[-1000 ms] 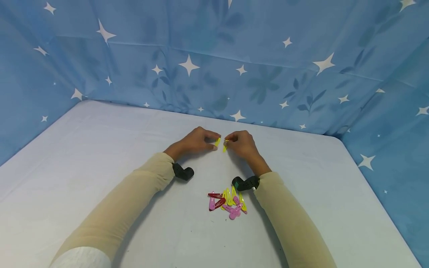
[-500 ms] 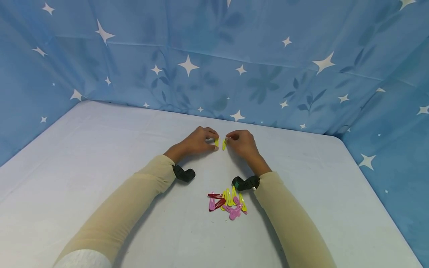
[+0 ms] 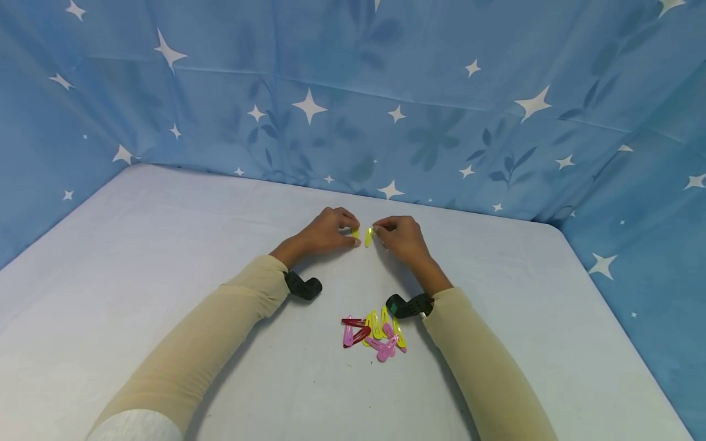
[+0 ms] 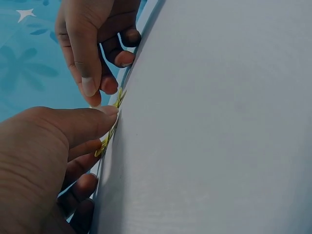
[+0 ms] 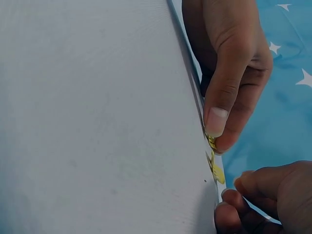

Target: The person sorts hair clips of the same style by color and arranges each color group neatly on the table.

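Near the table's far side my left hand [image 3: 326,231] pinches a yellow snap hair clip [image 3: 355,233] between thumb and forefinger; the fingers partly cover it. A second yellow hair clip [image 3: 368,237] lies just to its right on the cloth. My right hand [image 3: 405,239] has its fingertips right by that second clip's far end. From the right wrist view, a small gap shows between the right fingers [image 5: 243,181] and this clip [image 5: 218,173]. The right fingers are loosely bent with nothing seen between them, as the left wrist view also shows.
A loose pile of yellow, pink and dark red hair clips [image 3: 377,331] lies nearer to me, between the forearms. White cloth covers the table [image 3: 276,380]. A blue curtain with stars [image 3: 342,92] hangs along its far edge and sides.
The right hand has set its yellow clip down beside the left hand's clip, let go of it and drawn slightly to the right. The left hand has barely moved.
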Tool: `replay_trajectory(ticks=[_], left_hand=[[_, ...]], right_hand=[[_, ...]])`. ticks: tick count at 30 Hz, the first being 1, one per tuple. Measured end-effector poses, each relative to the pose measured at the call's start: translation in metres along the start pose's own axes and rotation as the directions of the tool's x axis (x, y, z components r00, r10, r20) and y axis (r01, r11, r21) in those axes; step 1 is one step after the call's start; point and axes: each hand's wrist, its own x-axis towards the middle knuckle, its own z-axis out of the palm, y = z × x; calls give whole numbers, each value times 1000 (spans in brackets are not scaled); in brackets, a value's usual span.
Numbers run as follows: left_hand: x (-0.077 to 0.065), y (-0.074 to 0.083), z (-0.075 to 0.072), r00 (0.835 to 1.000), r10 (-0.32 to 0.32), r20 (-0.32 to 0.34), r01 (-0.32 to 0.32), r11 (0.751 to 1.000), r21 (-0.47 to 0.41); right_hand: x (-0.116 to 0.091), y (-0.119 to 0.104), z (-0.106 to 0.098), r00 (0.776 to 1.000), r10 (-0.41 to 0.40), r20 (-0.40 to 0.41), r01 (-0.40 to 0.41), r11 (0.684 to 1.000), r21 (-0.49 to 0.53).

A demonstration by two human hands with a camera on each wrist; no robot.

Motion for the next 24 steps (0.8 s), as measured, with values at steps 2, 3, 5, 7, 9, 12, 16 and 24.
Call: replay_trajectory(ticks=[2,3,5,7,9,12,16,24], left_hand=[[1,0,0,1000,-11,-4,11,1000,9],[1,1,1,1000,-13,-2,13,1000,16],[1,1,0,1000,-22,2,22,1000,16],[1,1,0,1000,-28,7,28,1000,10],[1,1,0,999,-38,10,38,999,-2],[1,1,0,999,-50,12,51,998,-24],[2,-1,1,999,-47,16,48,998,-43],[1,0,4,1000,-18,14,19,996,-91]], right_hand=[[-1,0,-1,1000,1,5,-1,1000,-2],[-2,-1,-1,1000,1,6,-1,1000,-3],[-3,-1,-2,1000,5,10,-5,1000,-3],[-5,0,-3,1000,4,13,-4,1000,-6],[-6,0,-4,1000,3,14,-3,1000,-5],[-9,2,-6,1000,0,15,0,1000,-3],[-14,4,-10,999,-22,28,22,1000,4],[-26,8,-16,997,-51,62,51,999,6]])
